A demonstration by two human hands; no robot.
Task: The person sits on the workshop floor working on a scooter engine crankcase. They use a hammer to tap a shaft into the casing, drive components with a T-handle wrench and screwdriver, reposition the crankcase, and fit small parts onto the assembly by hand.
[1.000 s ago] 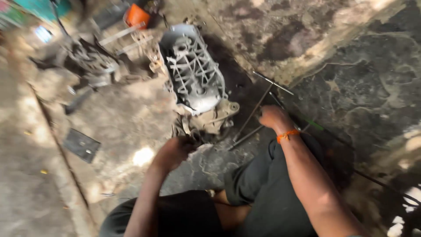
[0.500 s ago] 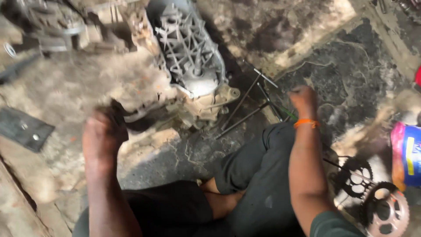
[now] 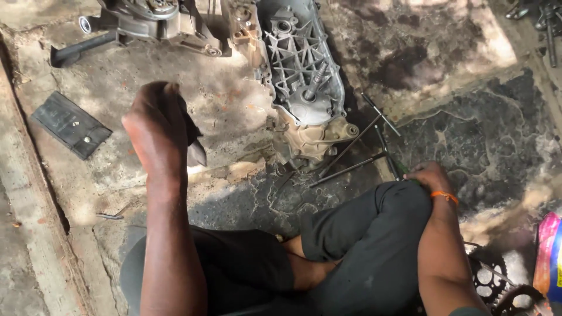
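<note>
Right now the person sits cross-legged on the stained concrete floor [image 3: 468, 47], both hands busy. The left hand [image 3: 155, 126] is raised over the ground, fingers curled shut on a small dark rag or pad [image 3: 193, 143]; what exactly it is I can't tell, since only a pale-edged corner sticks out below the knuckles. The right hand [image 3: 430, 175], w/ an orange band at the wrist, rests down by the knee, closed around something green and thin [image 3: 404, 171], prob. a tool handle, mostly hidden by the fingers.

The grey ribbed cast-aluminium engine casing [image 3: 304, 76] lies on the floor ahead of the knees, long axis running away from the person, its brownish gear end [image 3: 310, 137] nearest them. It sits between the two hands: well apart from the left hand, off to that hand's right, and near but not touching the right hand. Long thin steel rods w/ T-handles [image 3: 357, 140] lie crossed btw. the casing's near end and the right hand, tips touching or just beside the gear end.

My take on doing this well: keep the rag bunched firm so no loose corner snags on the ribs, and steady the casing w/ the other hand before pressing on it, as it looks free to rock. Mind the rods; they'd roll if nudged.

A black flat rectangular plate [image 3: 70, 124] lies further left, apart from everything.
</note>
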